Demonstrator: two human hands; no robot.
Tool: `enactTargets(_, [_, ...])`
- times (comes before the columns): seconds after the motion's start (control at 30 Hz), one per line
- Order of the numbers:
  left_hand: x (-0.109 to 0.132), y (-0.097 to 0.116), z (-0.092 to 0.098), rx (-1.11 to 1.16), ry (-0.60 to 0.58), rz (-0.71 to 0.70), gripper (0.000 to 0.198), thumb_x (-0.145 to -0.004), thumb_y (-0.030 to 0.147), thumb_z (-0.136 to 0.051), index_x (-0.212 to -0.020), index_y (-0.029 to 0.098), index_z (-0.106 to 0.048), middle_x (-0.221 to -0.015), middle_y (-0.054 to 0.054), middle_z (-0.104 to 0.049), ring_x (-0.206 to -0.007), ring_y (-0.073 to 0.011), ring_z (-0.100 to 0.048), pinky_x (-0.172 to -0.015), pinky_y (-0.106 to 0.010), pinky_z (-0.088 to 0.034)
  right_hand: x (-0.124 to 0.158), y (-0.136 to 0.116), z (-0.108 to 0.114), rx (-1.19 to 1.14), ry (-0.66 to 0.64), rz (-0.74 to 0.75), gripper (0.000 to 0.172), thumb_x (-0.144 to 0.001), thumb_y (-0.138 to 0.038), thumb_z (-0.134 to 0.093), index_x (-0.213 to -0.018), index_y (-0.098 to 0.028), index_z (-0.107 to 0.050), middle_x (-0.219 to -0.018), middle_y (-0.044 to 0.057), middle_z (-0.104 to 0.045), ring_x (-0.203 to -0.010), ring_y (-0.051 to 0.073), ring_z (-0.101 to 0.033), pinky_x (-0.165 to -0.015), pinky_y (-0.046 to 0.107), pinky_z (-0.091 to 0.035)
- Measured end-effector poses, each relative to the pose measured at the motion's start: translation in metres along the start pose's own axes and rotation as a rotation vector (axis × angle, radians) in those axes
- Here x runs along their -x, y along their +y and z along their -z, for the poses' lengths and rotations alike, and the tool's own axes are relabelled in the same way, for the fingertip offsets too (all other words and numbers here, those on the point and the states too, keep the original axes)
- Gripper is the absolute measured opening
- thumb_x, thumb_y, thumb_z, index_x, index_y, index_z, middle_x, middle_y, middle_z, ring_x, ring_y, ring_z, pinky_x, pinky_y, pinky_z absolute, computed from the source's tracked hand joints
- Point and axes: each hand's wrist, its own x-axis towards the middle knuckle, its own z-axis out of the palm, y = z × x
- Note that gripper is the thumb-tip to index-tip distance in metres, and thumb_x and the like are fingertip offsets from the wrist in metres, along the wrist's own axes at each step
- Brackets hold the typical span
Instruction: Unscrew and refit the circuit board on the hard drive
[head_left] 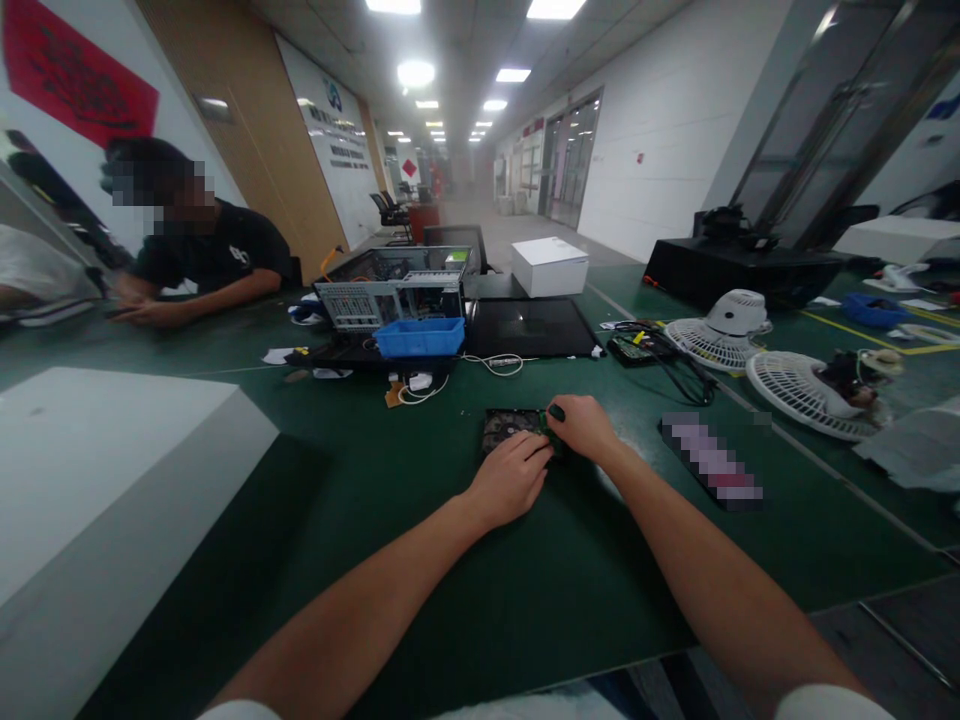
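Observation:
A hard drive point(499, 428) lies flat on the green table in front of me, dark on top, with a strip of green circuit board at its right end. My left hand point(514, 475) is on its near side, fingers bent over it and pressing it by the right end. My right hand point(583, 425) is closed at the right end of the drive, close beside the left fingertips. From its fingers sticks a small dark, rounded thing point(556, 412), whose kind I cannot make out. My fingers hide part of the circuit board.
Beyond the drive stand an open computer case point(390, 285), a blue tray point(420, 338), a dark flat panel point(529, 328) and a white box point(550, 267). To the right lie a phone point(709, 460) and fan parts point(720, 330). A big white box point(112, 450) fills the left. A person point(202, 245) sits far left.

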Motion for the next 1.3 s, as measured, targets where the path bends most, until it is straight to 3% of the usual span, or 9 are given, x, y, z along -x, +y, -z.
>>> enactTargets(0.43, [0.000,0.001,0.002,-0.014,-0.006,-0.002,0.037,-0.096,0.020,-0.051,-0.132,0.015,-0.057,-0.133,-0.014,-0.060,-0.127,-0.0275,-0.053,-0.111,-0.047,-0.046,-0.003,0.008,0.000,-0.180,0.051,-0.034,0.017,-0.087,-0.026,-0.060,-0.098,-0.023,-0.073,-0.097,0.004,-0.076,-0.093,0.020,-0.068,-0.083,0.027,-0.045])
enactTargets(0.67, [0.000,0.003,0.002,-0.072,-0.012,0.005,0.037,-0.095,0.021,-0.054,-0.131,0.015,-0.058,-0.133,-0.013,-0.060,-0.126,-0.0292,-0.052,-0.108,-0.047,-0.047,-0.006,0.014,0.011,-0.300,0.445,-0.178,0.029,-0.092,-0.033,-0.053,-0.108,-0.014,-0.069,-0.109,0.016,-0.066,-0.103,0.026,-0.061,-0.094,0.034,-0.045])
enactTargets(0.77, [-0.001,0.008,0.007,-0.133,0.007,0.047,0.032,-0.096,0.023,-0.052,-0.127,0.017,-0.060,-0.130,-0.013,-0.062,-0.118,-0.0300,-0.056,-0.099,-0.048,-0.051,-0.004,0.013,0.019,-0.371,0.582,-0.131,0.034,-0.094,-0.038,-0.052,-0.115,-0.016,-0.068,-0.114,0.016,-0.063,-0.102,0.025,-0.060,-0.093,0.036,-0.047])
enactTargets(0.87, [-0.001,0.014,0.012,-0.152,0.011,0.089,0.029,-0.100,0.022,-0.046,-0.123,0.017,-0.062,-0.125,-0.012,-0.064,-0.107,-0.0252,-0.062,-0.093,-0.042,-0.055,-0.002,0.010,0.024,-0.399,0.678,-0.051,0.037,-0.096,-0.047,-0.053,-0.115,-0.018,-0.066,-0.105,0.012,-0.068,-0.096,0.026,-0.061,-0.088,0.038,-0.048])
enactTargets(0.97, [0.001,0.016,0.011,-0.142,-0.054,0.096,0.033,-0.101,0.024,-0.044,-0.129,0.018,-0.059,-0.132,-0.010,-0.061,-0.101,-0.0207,-0.066,-0.084,-0.034,-0.058,0.000,0.005,0.024,-0.459,0.684,-0.059,0.041,-0.097,-0.052,-0.051,-0.115,-0.018,-0.064,-0.091,0.008,-0.070,-0.079,0.023,-0.063,-0.079,0.036,-0.050])
enactTargets(1.13, [0.003,0.014,0.005,-0.189,-0.150,0.134,0.047,-0.098,0.030,-0.049,-0.144,0.018,-0.047,-0.157,-0.012,-0.041,-0.112,-0.0254,-0.066,-0.081,-0.037,-0.061,0.000,0.001,0.016,-0.524,0.641,-0.075,0.047,-0.097,-0.058,-0.049,-0.119,-0.018,-0.061,-0.086,0.007,-0.071,-0.072,0.022,-0.066,-0.074,0.035,-0.051])
enactTargets(1.3, [0.003,0.012,0.005,-0.178,-0.189,0.114,0.047,-0.099,0.030,-0.047,-0.144,0.018,-0.047,-0.154,-0.011,-0.046,-0.116,-0.0249,-0.064,-0.088,-0.037,-0.060,0.000,0.001,0.012,-0.517,0.629,-0.058,0.046,-0.097,-0.058,-0.050,-0.119,-0.018,-0.060,-0.091,0.008,-0.071,-0.072,0.021,-0.066,-0.075,0.035,-0.051])
